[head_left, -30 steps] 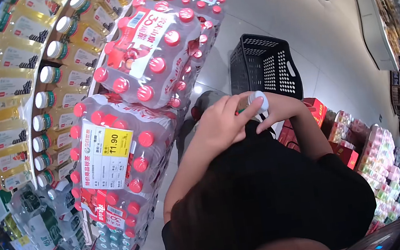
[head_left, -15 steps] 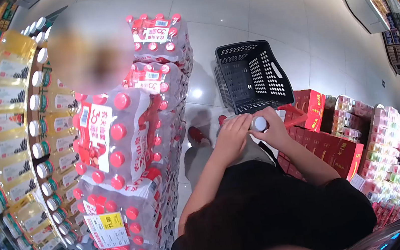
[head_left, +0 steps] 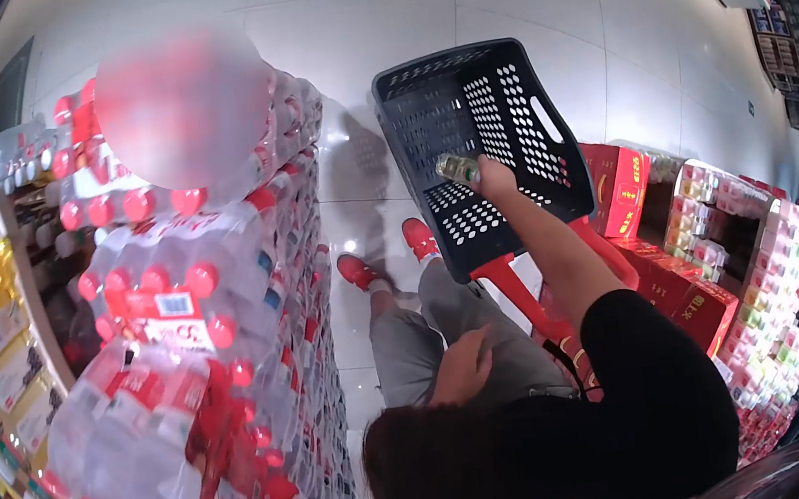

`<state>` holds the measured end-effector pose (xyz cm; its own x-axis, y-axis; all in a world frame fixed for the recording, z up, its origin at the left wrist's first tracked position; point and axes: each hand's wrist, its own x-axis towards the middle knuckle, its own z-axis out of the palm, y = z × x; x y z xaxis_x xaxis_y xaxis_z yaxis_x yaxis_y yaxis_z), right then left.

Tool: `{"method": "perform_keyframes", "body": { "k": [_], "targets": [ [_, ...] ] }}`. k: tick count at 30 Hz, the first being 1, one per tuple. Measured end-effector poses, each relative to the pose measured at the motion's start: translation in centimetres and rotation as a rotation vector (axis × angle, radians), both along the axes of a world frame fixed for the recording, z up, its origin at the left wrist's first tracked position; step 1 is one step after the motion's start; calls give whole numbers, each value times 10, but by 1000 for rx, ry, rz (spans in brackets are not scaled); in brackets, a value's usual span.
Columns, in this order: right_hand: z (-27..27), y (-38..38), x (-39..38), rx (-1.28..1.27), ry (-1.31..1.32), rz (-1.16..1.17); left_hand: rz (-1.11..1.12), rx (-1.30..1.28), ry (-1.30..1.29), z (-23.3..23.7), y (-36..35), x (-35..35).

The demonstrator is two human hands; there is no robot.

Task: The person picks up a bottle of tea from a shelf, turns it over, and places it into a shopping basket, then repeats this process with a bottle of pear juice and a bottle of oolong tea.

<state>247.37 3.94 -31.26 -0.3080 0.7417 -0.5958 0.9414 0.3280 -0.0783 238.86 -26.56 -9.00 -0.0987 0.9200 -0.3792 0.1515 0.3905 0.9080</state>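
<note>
My right hand (head_left: 494,179) reaches down into the black shopping basket (head_left: 558,168) and is closed around a small bottle (head_left: 455,168). The bottle lies tilted over the inside of the basket, its clear and green body pointing away from me; its cap end is by my fingers. Perforated walls and a red handle (head_left: 517,297) mark the basket. Down by my thigh, my left hand (head_left: 466,369) hangs with its fingers loosely stretched and holds nothing.
Shrink-wrapped packs of red-capped bottles (head_left: 163,291) are stacked high on my left. Bottles of yellow liquid (head_left: 4,347) stand on a shelf at far left. Red boxes (head_left: 622,188) and piled small packs (head_left: 765,302) line the right side, close to the basket.
Both hands were together around a white-capped bottle before me. Now the right hand has carried the bottle forward into the basket; the left has let go and dropped back. The view has shifted.
</note>
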Motion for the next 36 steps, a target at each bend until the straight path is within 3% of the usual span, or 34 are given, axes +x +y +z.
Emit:
{"method": "perform_keyframes", "body": {
  "k": [1,9,17,21,27,30,33,36],
  "targets": [
    [-26,-7,-1,25,8,-22,-13,-97,-116,-4,-3,-3],
    [-179,-39,-13,-160,-168,49,193,-192,-99,-50,4,-20],
    [-224,-69,-40,-270,-137,-117,179,-239,-124,-64,19,-21],
    [-234,-75,-32,-284,-89,-45,150,-207,-106,-52,33,-20],
    [-104,-32,-25,-559,-38,322,35,6,-48,15,73,-5],
    [-14,-7,12,-492,49,435,-74,194,14,68,103,15],
    [82,9,57,-482,-18,550,-285,288,123,108,122,52],
    [185,13,113,-448,-113,657,-570,230,279,109,127,98]
  ]
}}
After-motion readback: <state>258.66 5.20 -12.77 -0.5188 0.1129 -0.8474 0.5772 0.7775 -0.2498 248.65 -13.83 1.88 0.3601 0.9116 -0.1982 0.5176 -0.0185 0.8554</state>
